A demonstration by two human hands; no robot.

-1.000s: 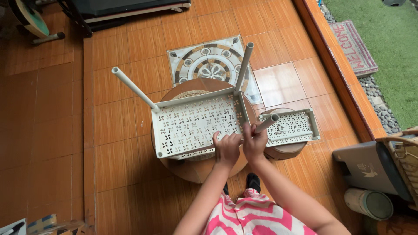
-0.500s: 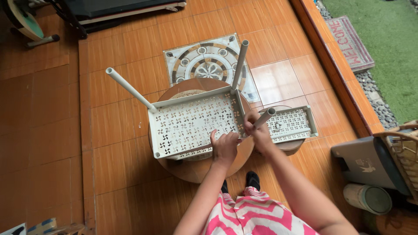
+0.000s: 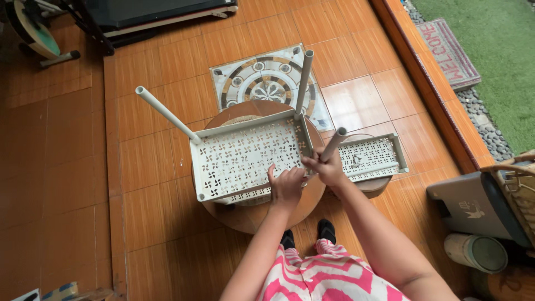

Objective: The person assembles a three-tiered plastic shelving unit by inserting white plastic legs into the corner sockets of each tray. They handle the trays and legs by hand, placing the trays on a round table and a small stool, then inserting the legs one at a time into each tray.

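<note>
A white perforated plastic shelf tray (image 3: 245,159) lies on a round wooden table (image 3: 251,214). Two white poles stand in its far corners, one leaning left (image 3: 164,113), one leaning slightly right (image 3: 304,81). My right hand (image 3: 329,170) grips a third white pole (image 3: 335,142) at the tray's near right corner. My left hand (image 3: 286,187) presses on the tray's near edge beside that corner. A second, smaller perforated tray (image 3: 370,158) rests just right of my right hand on a lower round stand.
A patterned floor tile (image 3: 267,83) lies beyond the table. A doormat (image 3: 448,53) and grass are at the top right. A grey case (image 3: 468,206), wicker basket (image 3: 518,189) and round tin (image 3: 476,251) stand at right. Exercise equipment (image 3: 39,33) is at top left.
The pole in my right hand has tipped more upright at the tray's corner. My left hand has slid a little right along the near edge.
</note>
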